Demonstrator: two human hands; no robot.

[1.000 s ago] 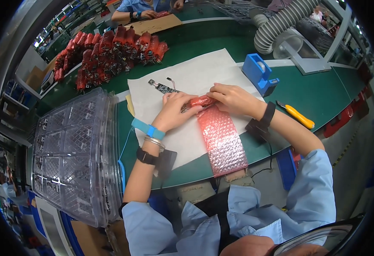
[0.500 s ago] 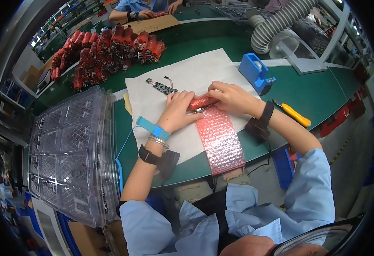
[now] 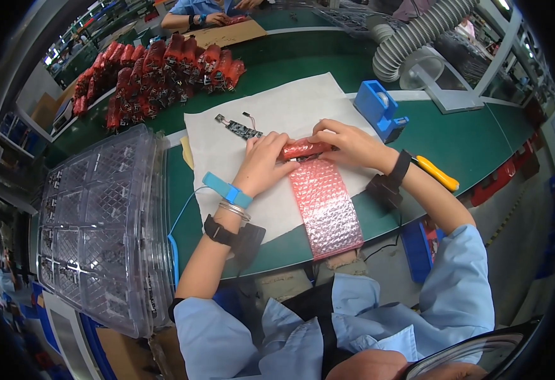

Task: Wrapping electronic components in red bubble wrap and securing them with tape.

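Note:
A strip of red bubble wrap (image 3: 330,206) runs from the white sheet (image 3: 277,104) over the near table edge. Its far end is rolled up, with dark parts showing just under the roll. My left hand (image 3: 264,158) grips the left end of this roll, thumb on the near side. At the right end my right hand (image 3: 347,145) holds it with bent fingers. What lies inside the roll is mostly hidden. Beyond my left hand a small circuit board (image 3: 242,130) with short wires rests on the white sheet.
Left of the sheet stand stacked clear plastic trays (image 3: 94,228). A heap of red-wrapped bundles (image 3: 163,76) lies at the far left. A blue tape dispenser (image 3: 378,107), yellow-handled cutters (image 3: 439,173) and a grey duct hose (image 3: 416,41) are at the right. Another person (image 3: 211,12) works opposite.
My right hand has shifted slightly on the roll. More of the rolled red wrap now shows between my hands, and the dark parts beneath it show less.

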